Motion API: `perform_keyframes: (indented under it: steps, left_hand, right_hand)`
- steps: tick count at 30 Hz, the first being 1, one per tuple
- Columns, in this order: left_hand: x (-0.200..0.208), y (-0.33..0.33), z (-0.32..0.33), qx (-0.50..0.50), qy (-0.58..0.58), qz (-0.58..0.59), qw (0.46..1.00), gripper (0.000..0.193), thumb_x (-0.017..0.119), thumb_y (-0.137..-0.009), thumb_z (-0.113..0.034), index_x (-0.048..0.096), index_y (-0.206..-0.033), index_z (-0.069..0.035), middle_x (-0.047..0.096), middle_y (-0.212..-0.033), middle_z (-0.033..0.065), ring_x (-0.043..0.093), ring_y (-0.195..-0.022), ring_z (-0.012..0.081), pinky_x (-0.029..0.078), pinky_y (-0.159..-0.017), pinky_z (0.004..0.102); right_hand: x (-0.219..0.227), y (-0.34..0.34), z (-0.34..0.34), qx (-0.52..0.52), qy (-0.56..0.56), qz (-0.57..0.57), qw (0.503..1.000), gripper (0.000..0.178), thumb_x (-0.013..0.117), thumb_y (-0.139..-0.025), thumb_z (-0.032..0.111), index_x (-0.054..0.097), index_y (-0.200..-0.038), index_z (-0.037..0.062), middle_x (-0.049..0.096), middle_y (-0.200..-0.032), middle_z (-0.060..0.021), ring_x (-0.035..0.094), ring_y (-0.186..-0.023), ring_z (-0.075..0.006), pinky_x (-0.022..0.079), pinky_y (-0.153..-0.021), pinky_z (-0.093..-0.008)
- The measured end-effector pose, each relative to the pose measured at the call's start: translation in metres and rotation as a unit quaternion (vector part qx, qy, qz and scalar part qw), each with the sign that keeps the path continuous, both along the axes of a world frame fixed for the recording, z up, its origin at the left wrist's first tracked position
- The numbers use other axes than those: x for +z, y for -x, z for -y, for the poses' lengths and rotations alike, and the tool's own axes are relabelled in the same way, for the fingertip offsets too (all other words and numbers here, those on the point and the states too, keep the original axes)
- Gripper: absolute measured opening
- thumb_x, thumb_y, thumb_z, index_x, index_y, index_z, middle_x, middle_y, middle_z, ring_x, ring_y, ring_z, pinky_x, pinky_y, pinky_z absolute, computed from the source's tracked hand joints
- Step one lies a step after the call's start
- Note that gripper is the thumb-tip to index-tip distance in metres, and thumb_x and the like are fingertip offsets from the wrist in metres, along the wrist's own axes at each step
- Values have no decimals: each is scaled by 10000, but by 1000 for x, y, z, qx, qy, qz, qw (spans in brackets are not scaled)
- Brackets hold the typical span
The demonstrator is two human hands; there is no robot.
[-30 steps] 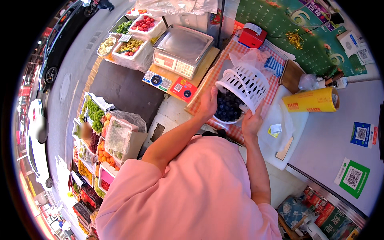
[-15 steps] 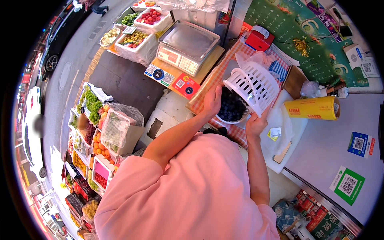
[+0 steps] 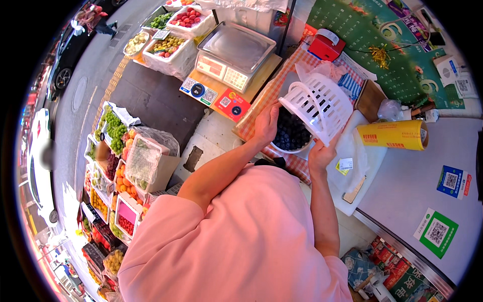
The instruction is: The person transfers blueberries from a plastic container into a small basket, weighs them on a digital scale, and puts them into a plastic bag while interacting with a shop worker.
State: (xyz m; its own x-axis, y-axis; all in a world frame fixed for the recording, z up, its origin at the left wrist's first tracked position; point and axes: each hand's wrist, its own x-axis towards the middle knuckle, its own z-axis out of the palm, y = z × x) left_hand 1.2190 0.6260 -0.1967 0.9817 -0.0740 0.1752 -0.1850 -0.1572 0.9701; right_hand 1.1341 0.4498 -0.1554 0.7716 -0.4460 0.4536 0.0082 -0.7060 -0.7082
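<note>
Hands at a fruit-stall counter. Left hand (image 3: pixel 266 123) cups the near-left rim of a white bowl of dark berries (image 3: pixel 292 135), fingers curled against its side. Right hand (image 3: pixel 321 155) grips the lower edge of a white slotted basket (image 3: pixel 318 103), tilted on its side directly over the bowl and touching its far rim. Beyond the left hand stands a weighing scale (image 3: pixel 234 50); to the right of the right hand lies a yellow roll (image 3: pixel 392 135) on a white cutting board (image 3: pixel 359 166).
</note>
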Motion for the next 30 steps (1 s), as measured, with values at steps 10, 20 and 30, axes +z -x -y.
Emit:
perform_keyframes:
  steps: [10,20,30]
  left_hand:
    - [-1,-2,-2,-3,-7,13,1000,480,324,-1034,-355,625,-1171,-8,597,-1234,229,531,-1219,349,400,-1026,393]
    - [4,-3,-2,-6,-14,25,1000,481,321,-1034,-352,623,-1175,-6,595,-1228,239,517,-1241,344,399,-1029,385]
    - [9,-1,-3,-4,-17,-4,1000,479,328,-1034,-354,624,-1176,-6,586,-1247,236,505,-1254,344,387,-1041,384]
  right_hand:
    - [8,-14,2,10,105,108,989,514,488,-972,99,324,-1424,-83,662,-1070,-249,713,-803,-307,570,-615,-348]
    - [-5,-13,12,-2,61,62,996,518,480,-970,87,314,-1434,-72,681,-972,-219,700,-701,-256,551,-564,-339]
    - [12,-27,7,-3,-1,44,999,498,460,-968,100,344,-1443,2,680,-949,-196,680,-671,-228,545,-562,-326]
